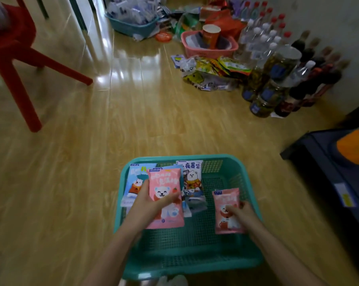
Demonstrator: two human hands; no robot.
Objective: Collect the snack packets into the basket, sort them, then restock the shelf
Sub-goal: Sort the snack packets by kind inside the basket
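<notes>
as the left hand (151, 203) grips a pink bear-print packet (163, 182), the right hand (241, 213) pinches a second pink packet (225, 198). a white packet (192, 175) reads "夜暴富".

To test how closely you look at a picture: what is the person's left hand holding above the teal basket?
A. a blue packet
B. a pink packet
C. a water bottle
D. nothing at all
B: the left hand grips a pink packet over the basket, while the right hand pinches a second pink packet.
</notes>
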